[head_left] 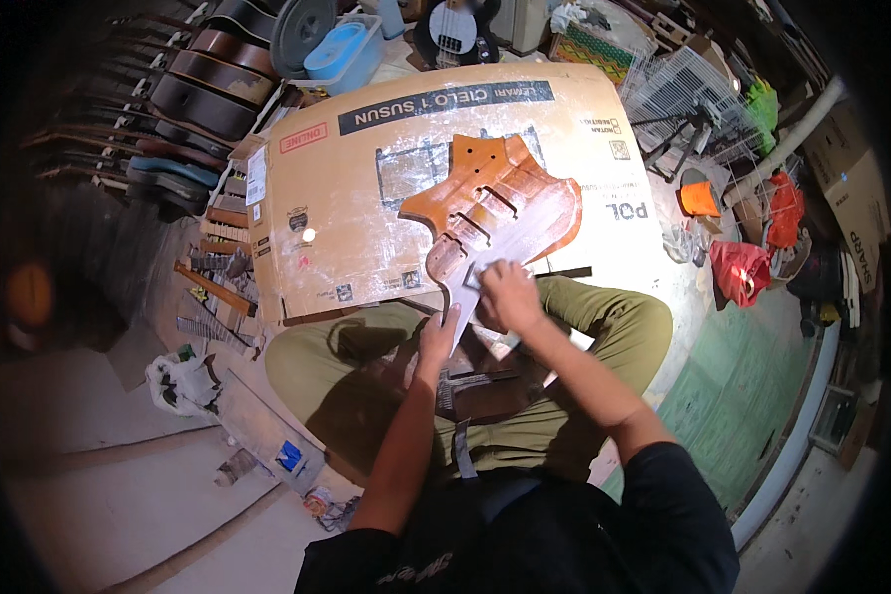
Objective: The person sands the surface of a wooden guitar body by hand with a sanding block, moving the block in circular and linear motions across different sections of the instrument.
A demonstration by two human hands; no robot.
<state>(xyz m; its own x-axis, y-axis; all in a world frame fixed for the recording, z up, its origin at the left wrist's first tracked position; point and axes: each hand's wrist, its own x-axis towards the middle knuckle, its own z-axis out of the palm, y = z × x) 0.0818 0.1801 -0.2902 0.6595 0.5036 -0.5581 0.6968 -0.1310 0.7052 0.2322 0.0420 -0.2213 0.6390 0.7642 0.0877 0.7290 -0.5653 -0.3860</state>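
Note:
An electric guitar body of glossy orange-brown wood lies on a flattened cardboard box, its near end reaching over my lap. Pale, dusty scuffing covers much of its right and near side; dark slots and small holes show in its top. My left hand is wrapped round the narrow near end of the body. Pressed on the whitened surface, my right hand is closed on a small dark grey piece that looks like sandpaper, mostly hidden by the fingers.
The cardboard spreads in front of my crossed legs. Several guitars stand in a row at the far left, near a blue tub. Wire racks, a red bag and an orange object are at the right.

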